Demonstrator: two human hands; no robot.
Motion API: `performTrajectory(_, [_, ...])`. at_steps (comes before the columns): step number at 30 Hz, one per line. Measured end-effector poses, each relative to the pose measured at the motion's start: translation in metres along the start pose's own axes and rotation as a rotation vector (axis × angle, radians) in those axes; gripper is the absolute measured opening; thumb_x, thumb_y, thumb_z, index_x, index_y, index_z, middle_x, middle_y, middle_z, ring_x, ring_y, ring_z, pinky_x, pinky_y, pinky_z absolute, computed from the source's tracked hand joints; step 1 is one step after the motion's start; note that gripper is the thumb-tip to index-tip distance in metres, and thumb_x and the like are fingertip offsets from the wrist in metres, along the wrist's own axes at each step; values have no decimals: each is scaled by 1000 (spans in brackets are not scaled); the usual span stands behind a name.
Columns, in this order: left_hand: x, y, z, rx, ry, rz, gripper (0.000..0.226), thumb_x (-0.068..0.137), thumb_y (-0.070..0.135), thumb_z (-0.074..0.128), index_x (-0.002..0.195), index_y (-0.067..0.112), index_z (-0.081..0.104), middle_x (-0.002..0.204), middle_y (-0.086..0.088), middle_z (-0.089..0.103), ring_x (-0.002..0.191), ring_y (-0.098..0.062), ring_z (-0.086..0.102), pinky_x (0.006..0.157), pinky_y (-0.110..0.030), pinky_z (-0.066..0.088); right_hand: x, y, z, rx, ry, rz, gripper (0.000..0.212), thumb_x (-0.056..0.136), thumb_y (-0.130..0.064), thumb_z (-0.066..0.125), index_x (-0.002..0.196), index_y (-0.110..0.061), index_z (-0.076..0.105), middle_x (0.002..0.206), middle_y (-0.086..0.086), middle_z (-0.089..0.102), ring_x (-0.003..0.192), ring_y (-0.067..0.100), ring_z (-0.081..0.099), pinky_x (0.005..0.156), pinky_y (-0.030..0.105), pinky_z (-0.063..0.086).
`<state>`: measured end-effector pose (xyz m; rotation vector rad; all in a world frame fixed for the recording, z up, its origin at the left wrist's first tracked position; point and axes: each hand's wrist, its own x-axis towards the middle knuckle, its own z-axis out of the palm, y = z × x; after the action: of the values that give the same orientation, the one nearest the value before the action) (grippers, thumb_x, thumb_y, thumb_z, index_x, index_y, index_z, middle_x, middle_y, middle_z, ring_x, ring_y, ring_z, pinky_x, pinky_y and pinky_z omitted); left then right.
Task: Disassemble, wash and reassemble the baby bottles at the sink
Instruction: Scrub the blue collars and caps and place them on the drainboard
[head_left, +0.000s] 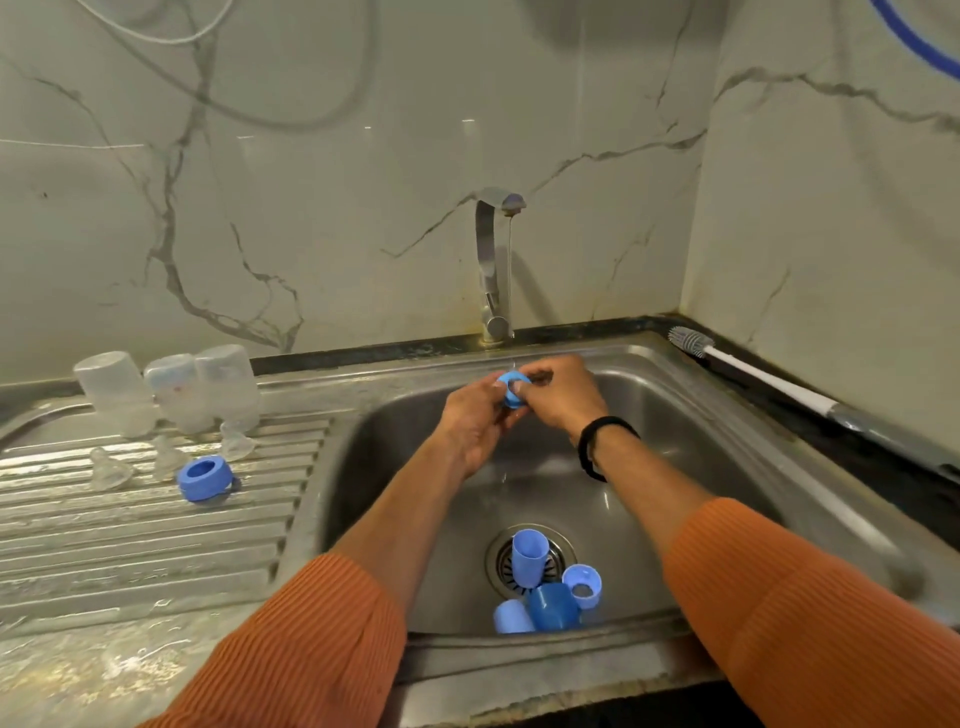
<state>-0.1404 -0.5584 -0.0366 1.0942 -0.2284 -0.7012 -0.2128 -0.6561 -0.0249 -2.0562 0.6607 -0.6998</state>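
Both hands meet under the tap, in its thin stream of water. The left hand grips a blue collar ring from below, fingers curled round its outer wall. The right hand pinches the ring's upper rim, with at least one fingertip at its central opening.

Handling, as judged: the ring is light, rigid plastic and, being wet, slippery. Hold it by the outer wall rather than the smooth top face. It should tolerate firm pressure.

Below the hands, near the drain of the sink, lie three blue caps and a second ring. All are light and likely to roll or float.

To the left of the hands, on the draining surface, three clear bottles stand inverted. In front of them are three clear teats and another blue ring. The teats appear soft and flexible; take them by the base flange.

To the right of the hands, a bottle brush lies on the sink's edge.
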Motion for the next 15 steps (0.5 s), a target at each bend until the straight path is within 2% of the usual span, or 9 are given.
performTrajectory(2, [5, 0, 1, 19, 31, 48, 28, 108, 10, 49, 130, 1, 64, 122, -21, 70, 110, -30, 71, 91, -38, 61, 1, 1, 0, 91, -21, -31, 28, 91, -17, 78, 119, -17, 76, 104, 0, 77, 93, 12, 70, 89, 35, 61])
performTrajectory(4, [9, 1, -1, 23, 103, 101, 25, 105, 14, 56, 126, 5, 66, 117, -19, 73, 106, -29, 73, 85, -36, 63, 1, 0, 3, 133, -60, -66, 35, 88, -15, 82, 122, -20, 73, 95, -12, 71, 89, 4, 67, 89, 34, 61])
performTrajectory(6, [14, 0, -6, 80, 134, 164, 26, 104, 18, 60, 127, 8, 67, 114, -18, 73, 100, -27, 74, 78, -34, 64, 0, -1, 5, 117, -51, -87, 32, 86, -18, 84, 116, -24, 73, 88, -20, 66, 86, 1, 66, 84, 31, 62])
performTrajectory(10, [17, -7, -11, 432, 92, 271, 34, 105, 37, 57, 125, 14, 71, 109, -18, 75, 86, -23, 71, 78, -38, 62, -1, -1, 5, 120, 40, -90, 20, 85, -21, 85, 99, -26, 71, 86, -12, 69, 82, 4, 67, 75, 26, 61])
performTrajectory(13, [14, -7, -10, 544, 46, 260, 41, 98, 50, 64, 114, 15, 76, 101, -12, 76, 80, -23, 67, 72, -39, 58, -2, -2, 3, 82, 92, -120, 19, 86, -11, 83, 102, -17, 77, 83, -11, 69, 84, 8, 69, 82, 29, 62])
performTrajectory(15, [12, -6, -12, 531, 56, 251, 43, 93, 51, 71, 105, 11, 79, 87, -8, 71, 70, -21, 57, 66, -35, 50, -1, -3, 3, 79, 59, -130, 25, 85, -3, 82, 106, -15, 78, 93, -4, 74, 91, 12, 71, 87, 33, 63])
